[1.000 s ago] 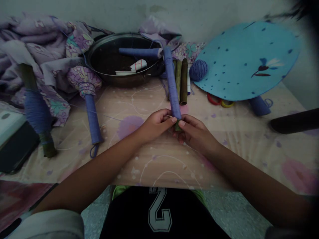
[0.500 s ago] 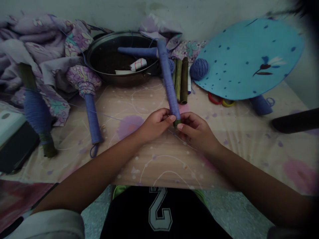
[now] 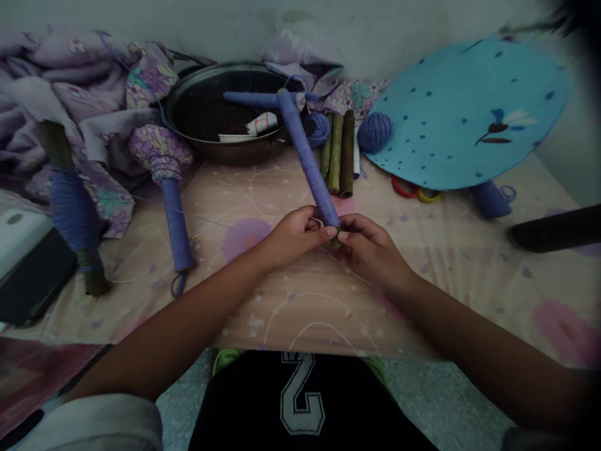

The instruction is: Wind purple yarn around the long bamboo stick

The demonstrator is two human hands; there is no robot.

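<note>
Yarn-wrapped cylindrical stick point(image 3: 307, 158), upper end now further left, between fingers point(image 3: 359, 223)

A slender stick point(image 3: 307, 160) is wrapped almost throughout in blue-violet yarn point(image 3: 315, 176); its upper end is tilted leftward, its greenish lower end held between the left hand point(image 3: 297, 233) and right hand point(image 3: 373, 245).

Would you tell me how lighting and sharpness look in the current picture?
Head view: dim overall, the pan dark inside; head view: no strong glare on the blue oval panel; head view: a dark, blurred shape at the upper right edge; head view: the wrapped stick clear in outline.
</note>
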